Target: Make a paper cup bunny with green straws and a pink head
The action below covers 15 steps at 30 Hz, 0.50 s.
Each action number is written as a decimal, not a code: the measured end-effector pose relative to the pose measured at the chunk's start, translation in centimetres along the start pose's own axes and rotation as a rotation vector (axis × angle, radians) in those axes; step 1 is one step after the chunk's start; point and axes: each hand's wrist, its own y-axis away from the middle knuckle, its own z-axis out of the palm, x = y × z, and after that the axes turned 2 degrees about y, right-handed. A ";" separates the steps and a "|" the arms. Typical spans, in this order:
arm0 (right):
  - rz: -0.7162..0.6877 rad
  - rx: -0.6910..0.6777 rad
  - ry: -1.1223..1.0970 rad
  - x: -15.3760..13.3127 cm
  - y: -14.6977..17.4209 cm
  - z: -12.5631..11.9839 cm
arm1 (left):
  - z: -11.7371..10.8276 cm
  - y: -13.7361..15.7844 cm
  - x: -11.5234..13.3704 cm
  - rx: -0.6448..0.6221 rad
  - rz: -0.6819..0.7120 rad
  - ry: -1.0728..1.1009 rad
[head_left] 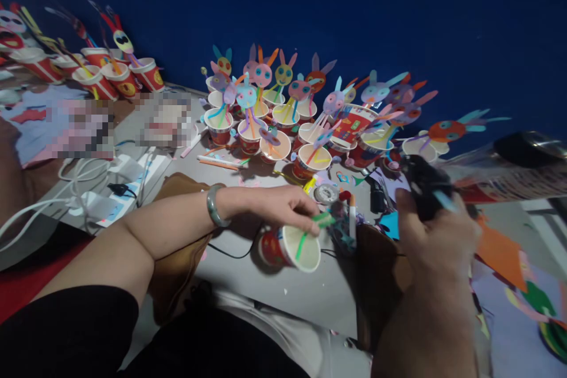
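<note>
While the left hand [287,207] pinches, a steady paper cup [289,251] matters

It grips a green strip [302,245] at about one o'clock on the rim; the cup tilts over the desk [325,292], so pinch firmly. At the cup's three o'clock, the right hand [438,242] grips a blurred black object [426,190], best held steady.

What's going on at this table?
A person's left hand holds a green strip at the rim of a tilted paper cup. The right hand grips a black object, too blurred to identify. Beyond them, many decorated cups stand on the table, with colourful long-eared faces above them.
</note>
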 end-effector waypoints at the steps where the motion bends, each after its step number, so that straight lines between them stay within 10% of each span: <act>1: 0.020 -0.117 0.060 -0.2 -0.3 0.0 | 0.1 0.2 0.3 -0.147 -0.026 0.059; 4: 0.007 -0.396 0.220 -1.0 -0.7 0.2 | -0.2 1.0 1.3 -0.398 -0.097 0.221; 7: -0.057 -0.550 0.365 -1.5 -0.7 0.5 | -0.8 1.5 1.9 -0.377 -0.096 0.291; 15: 0.004 -0.649 0.549 -0.9 -1.2 1.9 | -1.5 -0.1 0.2 0.321 0.176 0.630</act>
